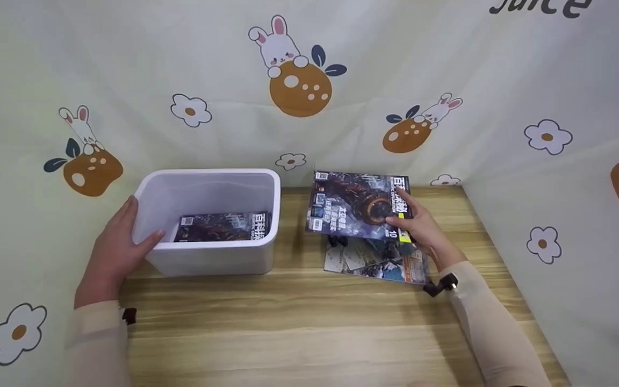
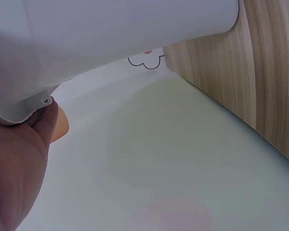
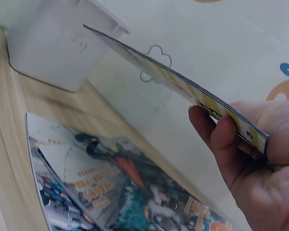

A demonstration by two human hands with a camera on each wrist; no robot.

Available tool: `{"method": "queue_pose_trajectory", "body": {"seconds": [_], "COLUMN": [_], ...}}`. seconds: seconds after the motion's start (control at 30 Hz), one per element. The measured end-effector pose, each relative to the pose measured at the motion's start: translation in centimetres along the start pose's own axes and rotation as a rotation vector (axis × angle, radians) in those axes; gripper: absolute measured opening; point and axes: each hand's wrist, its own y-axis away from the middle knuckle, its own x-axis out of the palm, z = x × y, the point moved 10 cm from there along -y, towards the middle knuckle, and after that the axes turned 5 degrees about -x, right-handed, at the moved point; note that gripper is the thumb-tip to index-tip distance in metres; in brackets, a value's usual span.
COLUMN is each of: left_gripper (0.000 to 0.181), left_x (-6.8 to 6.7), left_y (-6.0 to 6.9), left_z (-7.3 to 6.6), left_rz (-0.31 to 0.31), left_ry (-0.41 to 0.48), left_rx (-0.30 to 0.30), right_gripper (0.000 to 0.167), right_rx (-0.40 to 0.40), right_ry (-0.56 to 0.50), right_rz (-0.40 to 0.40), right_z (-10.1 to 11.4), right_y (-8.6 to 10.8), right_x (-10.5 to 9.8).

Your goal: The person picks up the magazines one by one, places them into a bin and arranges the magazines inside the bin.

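Observation:
My right hand (image 1: 422, 231) holds a dark-covered magazine (image 1: 358, 204) by its right edge, thumb on top. In the right wrist view the held magazine (image 3: 183, 86) is seen edge-on, raised and slightly bowed, with fingertips beneath it. Below it on the table lies another magazine (image 3: 106, 183) with a grey and teal cover, partly hidden in the head view. My left hand (image 1: 119, 247) grips the left rim of a white plastic bin (image 1: 213, 260), thumb over the edge. Inside the bin lies a magazine (image 1: 218, 227) with a similar dark cover; its near part is hidden by the front wall.
The wood-grain table (image 1: 288, 328) ends against a pale fabric backdrop (image 1: 342, 134) printed with rabbits, oranges and flowers, which stands close behind the bin and along both sides.

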Motion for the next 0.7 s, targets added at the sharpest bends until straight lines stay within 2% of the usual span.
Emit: {"method": "queue_pose_trajectory", "body": {"seconds": [0.37, 0.7], "left_gripper": [0.109, 0.109], "left_x": [0.0, 0.0], "left_y": [0.3, 0.0], "left_z": [0.2, -0.1], "left_rz": [-0.001, -0.006], "left_ry": [0.0, 0.003], "left_rx": [-0.015, -0.006], "right_gripper": [0.1, 0.094], "right_rx": [0.036, -0.037], "right_ry": [-0.029, -0.093], "right_rz": [0.019, 0.069], "right_z": [2.6, 4.4], "right_y": [-0.2, -0.6], "right_x": [1.6, 3.4]}}
